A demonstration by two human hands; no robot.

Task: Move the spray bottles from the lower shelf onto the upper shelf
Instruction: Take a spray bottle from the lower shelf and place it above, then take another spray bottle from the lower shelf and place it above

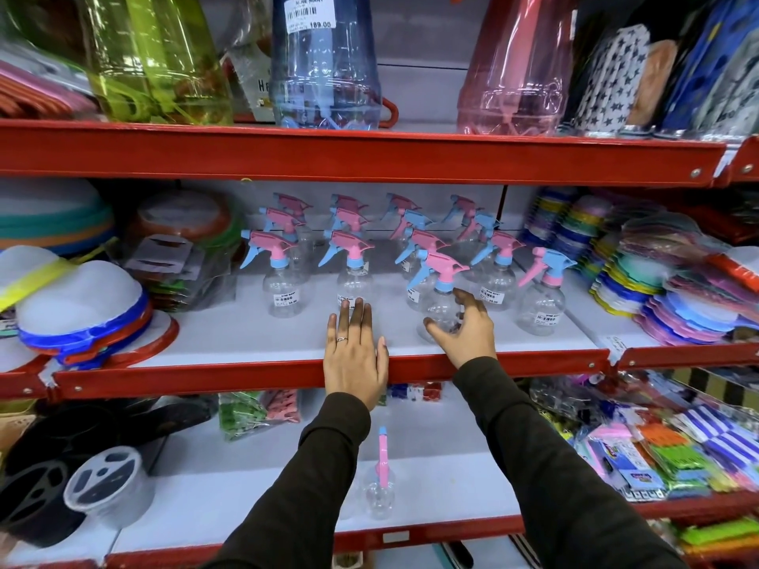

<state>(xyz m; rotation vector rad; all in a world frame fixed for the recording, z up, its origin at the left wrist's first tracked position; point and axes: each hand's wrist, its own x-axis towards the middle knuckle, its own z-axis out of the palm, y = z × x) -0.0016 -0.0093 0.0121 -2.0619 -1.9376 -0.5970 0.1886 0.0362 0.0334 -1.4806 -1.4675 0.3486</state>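
Several clear spray bottles with pink and blue trigger heads stand in rows on the upper shelf [263, 342]. My right hand [464, 330] curls around the body of one spray bottle [441, 297] that stands at the front of that shelf. My left hand [355, 351] lies flat, palm down, on the shelf's front edge, just before another bottle [354, 277], and holds nothing. A single spray bottle [381, 482] stands upright on the lower shelf [246, 494], between my two dark sleeves.
Large green [156, 55], blue [324, 63] and pink [513, 67] bottles fill the top shelf. Stacked white lids [78, 301] sit left of the sprayers, coloured plates [640, 277] to the right. Black containers [53, 466] and packets [640, 449] flank the lower shelf.
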